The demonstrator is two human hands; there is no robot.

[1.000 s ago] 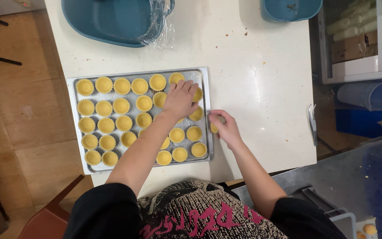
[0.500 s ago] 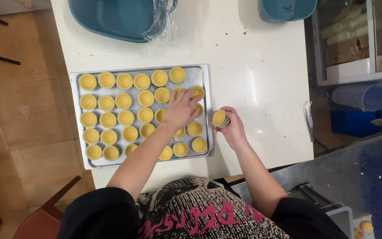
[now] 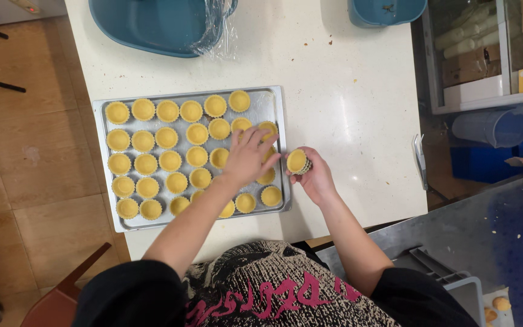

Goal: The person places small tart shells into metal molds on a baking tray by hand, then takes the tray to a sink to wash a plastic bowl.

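**Yellow tart shells: one stack off the tray's right edge, one hand over the tray**

Yellow pastry fills the metal baking tray (image 3: 261, 100), which lies flat on the white counter (image 3: 346, 91) with its long sides running left to right. Rows of small fluted tart shells (image 3: 155, 138) cover most of it; the upper right corner of the tray shows bare metal, and the rows nearest that corner are looser than those on the left.

Relative to the tray, the right hand (image 3: 315, 178) sits just beyond the right rim, about level with the middle rows. It grasps a short stack of tart shells (image 3: 298, 161), fingers curled around the fluted sides, the open face of the top shell turned up towards the camera. The stack is clear of the tray and held a little above the counter.

The left hand (image 3: 248, 158) reaches across the body to the right part of the tray, fingers spread and lowered onto the shells there. Whether it pinches one shell or only rests on them cannot be told, since the palm hides what lies beneath.

So the stack lies to the right of the left hand, very near its fingertips, with only the tray's rim between them. The bare corner lies above and slightly left of the stack; the left hand is the nearer to it.

Beyond the tray's far edge stands a blue plastic tub (image 3: 146, 24) with loose clear film (image 3: 216, 36).
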